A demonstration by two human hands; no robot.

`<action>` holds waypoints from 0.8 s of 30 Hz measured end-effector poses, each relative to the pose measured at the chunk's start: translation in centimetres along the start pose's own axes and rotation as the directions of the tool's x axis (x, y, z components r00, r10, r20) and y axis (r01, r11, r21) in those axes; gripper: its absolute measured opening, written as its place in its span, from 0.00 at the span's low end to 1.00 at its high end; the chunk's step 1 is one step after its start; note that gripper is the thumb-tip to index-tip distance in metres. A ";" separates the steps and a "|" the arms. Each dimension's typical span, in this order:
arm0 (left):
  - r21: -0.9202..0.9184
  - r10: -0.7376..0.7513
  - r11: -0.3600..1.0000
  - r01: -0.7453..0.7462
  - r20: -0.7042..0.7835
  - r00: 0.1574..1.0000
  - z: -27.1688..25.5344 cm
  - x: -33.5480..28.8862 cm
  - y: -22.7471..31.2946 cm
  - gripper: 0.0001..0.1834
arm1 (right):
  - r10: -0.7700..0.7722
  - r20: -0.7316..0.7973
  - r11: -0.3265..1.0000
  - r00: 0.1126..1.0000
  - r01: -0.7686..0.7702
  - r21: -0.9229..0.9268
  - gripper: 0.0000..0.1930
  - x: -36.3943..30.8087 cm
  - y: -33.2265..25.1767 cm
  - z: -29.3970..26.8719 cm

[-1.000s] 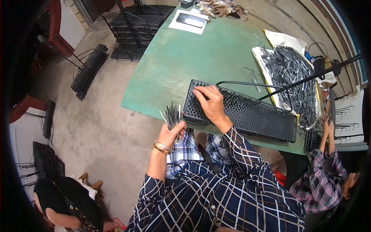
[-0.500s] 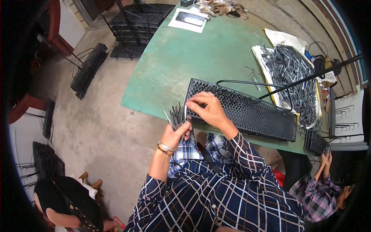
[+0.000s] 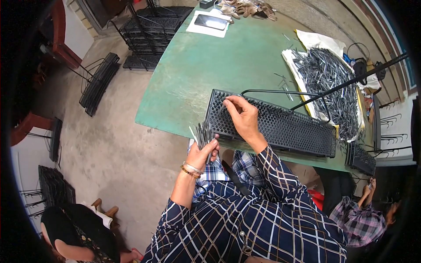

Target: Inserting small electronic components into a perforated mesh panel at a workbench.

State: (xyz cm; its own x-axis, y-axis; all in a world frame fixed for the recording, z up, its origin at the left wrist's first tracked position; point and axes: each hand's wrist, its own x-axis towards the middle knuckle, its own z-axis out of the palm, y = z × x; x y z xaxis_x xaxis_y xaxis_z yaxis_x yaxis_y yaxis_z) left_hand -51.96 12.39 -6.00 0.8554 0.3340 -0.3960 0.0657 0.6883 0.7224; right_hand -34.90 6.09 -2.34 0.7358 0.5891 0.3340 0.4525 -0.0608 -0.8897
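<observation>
My left hand [image 3: 202,154], with bracelets at the wrist, is closed around a bundle of thin dark grey rods [image 3: 203,133], one or two of them paler. The rods stand upright out of the fist just off the table's front edge. Over the left end of a long black rack [image 3: 280,127] full of round holes, my right hand [image 3: 244,119] is closed in a pinch, fingertips low at the holes. Whatever sits between those fingertips is too small to make out. A black wire handle [image 3: 280,93] rises from the rack.
A white sack [image 3: 302,98] heaped with loose rods [image 3: 329,87] lies at the right of the green table [image 3: 188,87]. A phone [image 3: 211,21] and gloves [image 3: 250,8] are at the back. Co-workers sit at lower left and right. Black racks [image 3: 149,35] stand on the floor.
My right hand has moved from beside the bundle to the right, over the rack's holes. The left hand still grips its rods in nearly the same place.
</observation>
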 end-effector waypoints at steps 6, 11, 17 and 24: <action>-0.037 0.005 0.999 -0.007 -0.055 0.998 0.3 -0.2 0.2 0.16 | 0.135 0.022 0.977 0.991 -0.137 0.165 0.08 -0.4 0.1 0.0; -0.033 0.068 0.997 -0.074 -0.145 0.987 0.3 0.2 0.3 0.11 | 0.307 0.275 0.883 0.911 -0.380 0.275 0.08 -1.9 -1.1 -0.2; 0.042 0.138 0.990 -0.132 -0.218 0.966 1.1 0.4 0.3 0.09 | 0.306 0.327 0.901 0.894 -0.383 0.205 0.09 -2.7 -0.8 -0.7; 0.215 0.174 0.970 -0.118 -0.263 0.949 1.3 0.4 0.1 0.12 | 0.271 0.382 0.936 0.884 -0.334 0.109 0.10 -2.5 -0.6 -1.6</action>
State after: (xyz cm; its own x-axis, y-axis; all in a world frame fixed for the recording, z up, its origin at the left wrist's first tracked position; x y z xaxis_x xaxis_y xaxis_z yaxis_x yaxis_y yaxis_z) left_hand -50.92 11.77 -5.40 0.6880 0.6058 -0.3995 0.0731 0.4898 0.8687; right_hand -36.22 3.32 -2.13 0.5803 0.8118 -0.0645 0.1231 -0.1658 -0.9784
